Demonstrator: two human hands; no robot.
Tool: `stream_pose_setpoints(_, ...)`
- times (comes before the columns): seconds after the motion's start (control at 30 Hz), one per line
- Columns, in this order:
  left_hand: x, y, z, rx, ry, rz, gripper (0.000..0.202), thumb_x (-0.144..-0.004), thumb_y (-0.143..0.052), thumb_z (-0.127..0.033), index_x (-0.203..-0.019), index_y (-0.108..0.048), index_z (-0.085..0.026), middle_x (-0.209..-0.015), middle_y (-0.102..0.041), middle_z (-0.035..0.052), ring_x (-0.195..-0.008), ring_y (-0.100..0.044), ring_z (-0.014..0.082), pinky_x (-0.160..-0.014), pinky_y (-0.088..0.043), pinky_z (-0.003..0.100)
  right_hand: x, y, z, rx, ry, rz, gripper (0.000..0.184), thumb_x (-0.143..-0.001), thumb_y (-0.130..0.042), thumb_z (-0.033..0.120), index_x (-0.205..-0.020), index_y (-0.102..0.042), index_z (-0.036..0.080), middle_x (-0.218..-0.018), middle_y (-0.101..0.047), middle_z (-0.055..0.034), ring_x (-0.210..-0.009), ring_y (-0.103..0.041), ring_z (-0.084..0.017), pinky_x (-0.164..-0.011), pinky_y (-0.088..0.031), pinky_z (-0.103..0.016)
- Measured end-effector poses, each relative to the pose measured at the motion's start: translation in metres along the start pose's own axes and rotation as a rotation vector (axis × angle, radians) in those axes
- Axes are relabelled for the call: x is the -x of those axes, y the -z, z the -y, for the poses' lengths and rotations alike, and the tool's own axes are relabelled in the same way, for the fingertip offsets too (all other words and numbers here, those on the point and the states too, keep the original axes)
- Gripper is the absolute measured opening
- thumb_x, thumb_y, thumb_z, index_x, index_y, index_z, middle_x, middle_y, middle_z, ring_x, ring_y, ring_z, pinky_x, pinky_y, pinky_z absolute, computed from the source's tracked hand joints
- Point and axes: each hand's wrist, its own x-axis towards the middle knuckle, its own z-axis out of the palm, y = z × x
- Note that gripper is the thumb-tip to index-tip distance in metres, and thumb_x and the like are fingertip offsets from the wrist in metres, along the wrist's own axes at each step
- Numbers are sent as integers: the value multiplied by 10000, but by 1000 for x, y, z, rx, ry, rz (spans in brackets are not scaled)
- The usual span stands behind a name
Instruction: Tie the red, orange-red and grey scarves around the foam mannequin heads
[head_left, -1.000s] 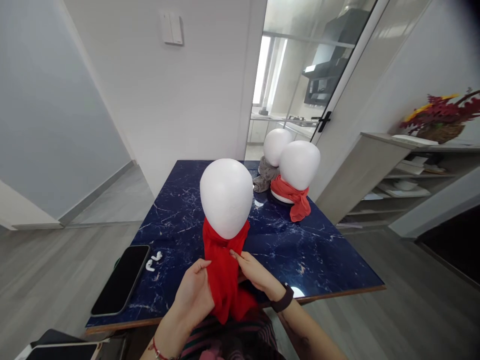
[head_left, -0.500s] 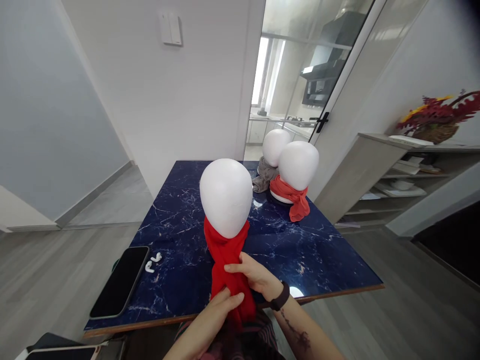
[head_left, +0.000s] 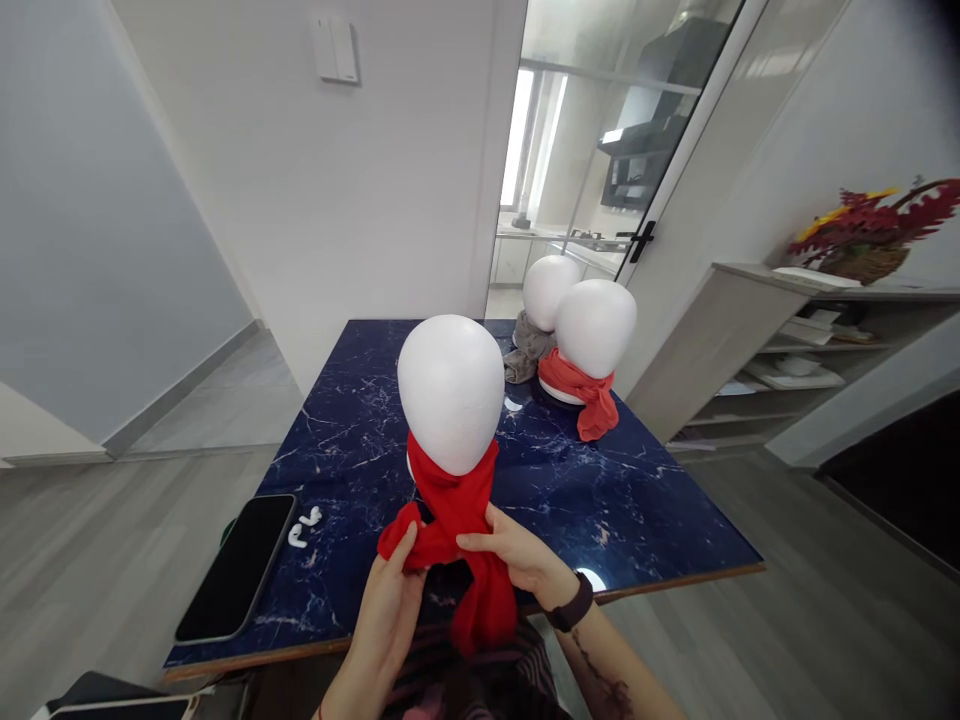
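Note:
A white foam head (head_left: pixel 451 390) stands near the front of the dark blue marble table (head_left: pixel 352 440). A red scarf (head_left: pixel 451 505) is wrapped round its neck, with both ends hanging in front. My left hand (head_left: pixel 393 595) is closed on the left end, which it holds out to the left. My right hand (head_left: pixel 517 552) pinches the scarf where the ends cross, just below the neck, and the other end hangs down over the table edge.
Two more white foam heads stand at the back right, one with an orange-red scarf (head_left: pixel 583 388) and one with a grey scarf (head_left: pixel 526 351). A black phone (head_left: pixel 238 568) and white earbuds (head_left: pixel 304 525) lie at the front left. A shelf unit (head_left: pixel 780 340) stands at right.
My left hand has come up from under the scarf and pulled one end out to the left. The two ends, hanging together before, are now crossed and spread apart.

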Motion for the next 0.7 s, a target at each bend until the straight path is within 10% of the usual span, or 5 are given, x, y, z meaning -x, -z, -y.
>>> stream_pose_setpoints(0.27, 0, -11, -5, -37, 74, 80, 121, -784, -614, -71, -885, -625, -138, -971, -705, 89, -934, -667, 201, -813, -551, 308, 3, 2, 3, 118, 75, 6, 753, -490, -818, 78, -1169, -519, 211, -1179, -607, -47, -984, -613, -177, -766, -511, -251)
stream_pose_setpoints(0.5, -12, -28, 5, -97, 235, 239, 201, -781, -642, -148, -970, -655, -80, -1018, -700, 131, -915, -670, 220, -820, -549, 304, 7, -6, 6, 128, 38, -29, 570, -666, -748, 199, -1182, -506, 200, -1008, -648, -29, -703, -626, -108, -657, -512, -232)
stream_pose_setpoints(0.7, -19, -39, 10, -117, 290, 113, 236, -763, -656, -157, -993, -651, -102, -968, -716, 125, -805, -693, 217, -764, -566, 321, 13, -9, 9, 285, 74, -2, 765, -631, -771, 236, -1305, -409, 235, -1065, -622, -34, -808, -621, -151, -759, -517, -297)
